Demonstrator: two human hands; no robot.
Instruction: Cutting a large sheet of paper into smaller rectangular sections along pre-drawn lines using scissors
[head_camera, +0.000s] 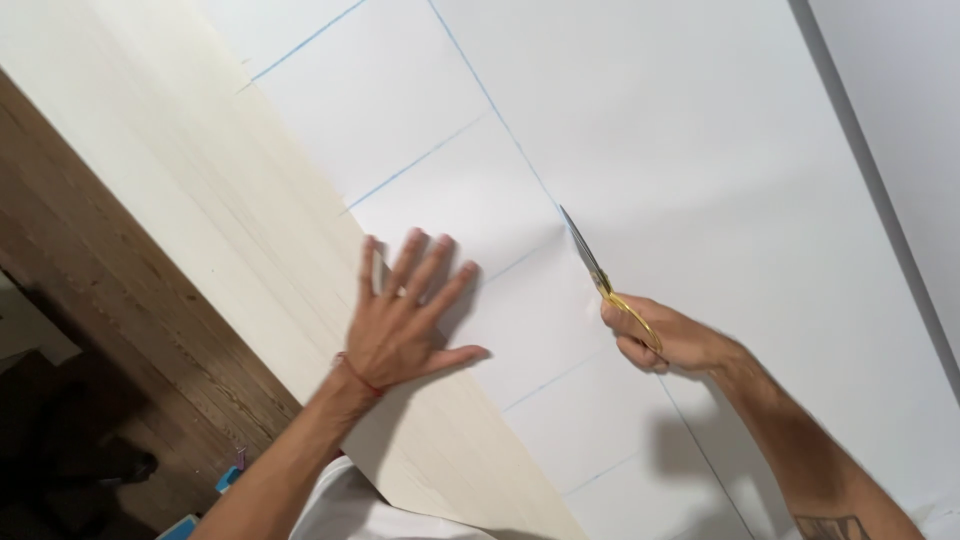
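Note:
A large white sheet (680, 130) marked with thin blue lines lies flat on a pale wooden table (200, 190). My left hand (405, 315) presses flat on the sheet's near edge, fingers spread, with a red string around the wrist. My right hand (665, 335) grips gold-handled scissors (600, 272). Their blades point away from me along a long blue line, with the tip at a crossing of lines. A cut runs behind the scissors toward me.
The table's left edge (100, 200) runs diagonally, with dark wooden floor (100, 330) below it. Small blue objects (230, 480) lie on the floor by my arm. A grey strip (880, 190) borders the sheet at the far right.

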